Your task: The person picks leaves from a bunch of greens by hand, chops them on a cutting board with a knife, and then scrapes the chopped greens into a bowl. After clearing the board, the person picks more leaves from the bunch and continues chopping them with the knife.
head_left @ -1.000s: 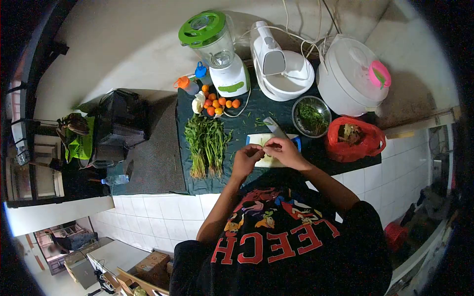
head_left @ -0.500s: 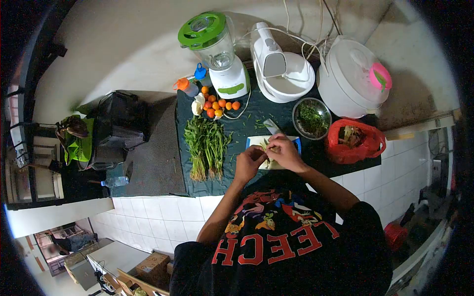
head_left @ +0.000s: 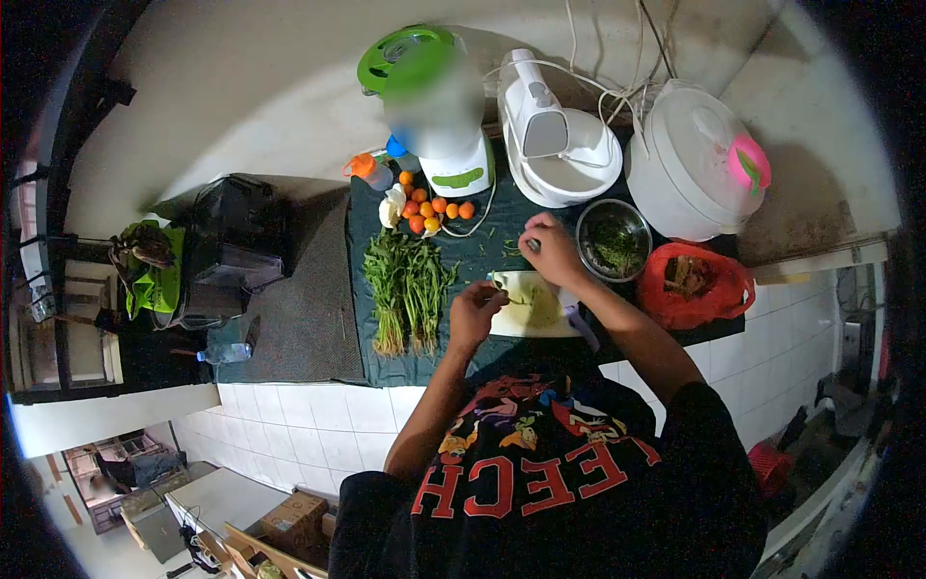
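My left hand is pinched at the left edge of the white cutting board, with dark green bits by its fingertips; I cannot tell what it pinches. Beyond the board's far edge, my right hand is closed around the grey end of a knife. Pale green scraps lie on the board. Just right of my right hand stands a steel bowl of chopped greens. Left of the board lie bunches of leafy greens with roots toward me.
A blender, a white stand mixer and a large lidded white tub line the wall. Small tomatoes lie before the blender. On the right sits a red plastic bag with scraps. A bottle lies at far left.
My hands have moved apart from over the board. The right one has gone up and away to the knife and closed on it; the left has shifted slightly left, still pinched.
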The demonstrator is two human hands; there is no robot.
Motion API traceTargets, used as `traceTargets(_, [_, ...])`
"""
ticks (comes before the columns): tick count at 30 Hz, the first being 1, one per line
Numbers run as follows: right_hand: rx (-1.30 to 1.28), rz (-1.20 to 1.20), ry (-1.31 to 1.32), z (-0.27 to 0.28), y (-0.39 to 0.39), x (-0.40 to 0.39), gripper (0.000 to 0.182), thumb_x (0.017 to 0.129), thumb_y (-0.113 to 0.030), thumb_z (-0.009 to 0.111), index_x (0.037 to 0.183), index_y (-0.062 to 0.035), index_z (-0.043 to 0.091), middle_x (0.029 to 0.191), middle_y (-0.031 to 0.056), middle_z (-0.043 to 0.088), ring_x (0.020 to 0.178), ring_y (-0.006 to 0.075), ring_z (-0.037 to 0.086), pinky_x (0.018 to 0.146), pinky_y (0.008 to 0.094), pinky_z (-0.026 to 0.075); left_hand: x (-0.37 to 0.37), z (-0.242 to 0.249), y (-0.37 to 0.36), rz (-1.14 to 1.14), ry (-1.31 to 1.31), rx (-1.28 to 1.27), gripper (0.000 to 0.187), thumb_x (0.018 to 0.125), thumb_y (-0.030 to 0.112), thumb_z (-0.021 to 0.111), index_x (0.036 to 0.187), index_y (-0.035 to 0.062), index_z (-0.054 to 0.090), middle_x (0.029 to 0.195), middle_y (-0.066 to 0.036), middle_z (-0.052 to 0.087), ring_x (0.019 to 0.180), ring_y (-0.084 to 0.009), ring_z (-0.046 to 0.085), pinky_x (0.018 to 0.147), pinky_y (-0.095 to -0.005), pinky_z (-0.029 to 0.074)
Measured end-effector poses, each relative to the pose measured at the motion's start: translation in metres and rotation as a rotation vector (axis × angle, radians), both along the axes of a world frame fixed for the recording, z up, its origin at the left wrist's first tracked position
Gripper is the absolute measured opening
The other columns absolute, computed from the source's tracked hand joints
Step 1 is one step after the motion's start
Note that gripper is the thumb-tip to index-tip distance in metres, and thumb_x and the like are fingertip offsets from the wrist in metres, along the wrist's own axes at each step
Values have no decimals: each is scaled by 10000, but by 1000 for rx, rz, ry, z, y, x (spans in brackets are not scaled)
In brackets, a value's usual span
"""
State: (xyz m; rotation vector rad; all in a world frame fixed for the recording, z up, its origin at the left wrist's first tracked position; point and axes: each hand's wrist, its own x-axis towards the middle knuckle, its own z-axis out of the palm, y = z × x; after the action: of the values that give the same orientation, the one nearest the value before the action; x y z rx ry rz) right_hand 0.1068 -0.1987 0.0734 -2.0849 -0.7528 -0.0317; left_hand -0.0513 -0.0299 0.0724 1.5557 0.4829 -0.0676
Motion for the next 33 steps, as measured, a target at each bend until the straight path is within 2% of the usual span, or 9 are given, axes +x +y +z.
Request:
traceTargets(3, [-53,-6,-112,-1,10,1,151,816,-100,720,956,-44,716,1031,160,637,981,349,627,872,411,511,0,-3,4,31,-12,-38,221,911,82,724,1090,-17,639,959,-112,754,859,-161,725,747,-282,558])
traceTargets(5, [67,56,221,-2,14,-13,254,873,-144,717,1104,-38,699,1034,158,674,963,312,664,830,398,530,-3,-2,8,61,-29,-51,216,913,94,729,1078,-17,646,944,-109,752,852,-156,722,747,-281,558])
traceTargets(6, [67,61,221,6,13,-20,254,873,-144,717,1104,-38,699,1034,158,674,963,312,664,830,398,530,-4,-1,10,37,-38,7,208,915,101,732,1066,-16,652,940,-107,751,853,-155,722,747,-279,558])
traceTargets(8, [114,322,523,30,4,-36,312,908,-184,713,1174,-27,667,1043,149,699,944,255,691,795,374,544,-8,-1,11,16,-41,59,200,917,109,736,1054,-15,658,935,-105,749,854,-154,722,747,-277,559])
traceTargets(9, [44,378,493,31,0,-44,322,928,-147,698,1227,-45,641,1105,100,714,994,193,679,823,362,541,-8,-1,10,24,-31,28,172,930,87,717,1057,-10,653,958,-95,739,872,-161,711,776,-289,557])
traceTargets(12, [28,400,391,36,-12,-57,355,917,-157,716,1247,-59,631,1111,98,712,986,193,676,826,353,536,-8,6,7,22,-5,-46,153,945,81,703,1069,7,654,983,-71,724,891,-160,695,808,-295,553])
traceTargets(13, [99,380,303,35,-14,-61,315,873,-186,752,1139,-34,679,1025,122,701,954,260,683,814,385,537,-7,11,5,5,14,-50,150,947,87,704,1067,12,655,982,-69,724,894,-156,693,803,-294,553])
traceTargets(17, [40,394,210,25,-22,-65,200,866,-158,736,1021,-32,721,978,134,679,932,330,664,841,417,521,-7,3,2,-30,16,-66,146,944,99,714,1049,15,656,954,-67,725,873,-153,697,786,-295,558])
traceTargets(33, [-19,272,182,15,-18,-90,208,773,-187,758,796,-24,630,847,124,636,802,321,652,706,421,505,-19,7,-5,-30,38,15,315,868,166,808,1083,-17,670,895,-118,756,817,-138,712,699,-269,550])
